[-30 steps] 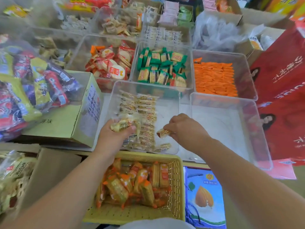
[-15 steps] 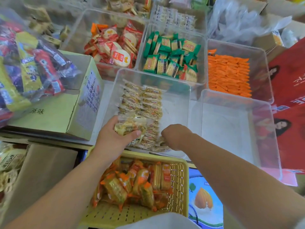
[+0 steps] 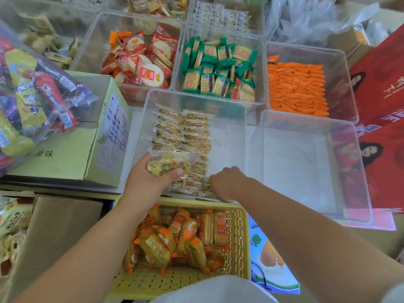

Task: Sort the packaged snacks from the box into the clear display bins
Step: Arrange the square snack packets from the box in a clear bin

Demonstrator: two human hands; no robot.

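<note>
My left hand [image 3: 148, 182] grips a stack of clear-wrapped snack packets [image 3: 169, 164]. The thumb is on the near side and the fingers are curled round the far side. The stack sits over the near-left corner of the clear display bin [image 3: 227, 138].

Inside this bin, matching packets [image 3: 185, 132] lie in two columns along the left half.

My right hand [image 3: 227, 182] is knuckles-up at the near end of the right column, fingers curled down onto the packets there. I cannot tell whether it pinches one.

Just below both hands stands a yellow plastic basket [image 3: 238, 237] of orange-wrapped crackers [image 3: 188, 235].

A green cardboard box [image 3: 65, 154] stands left of the bin. A second clear bin [image 3: 295, 171] stands just beside it on the right.
</note>
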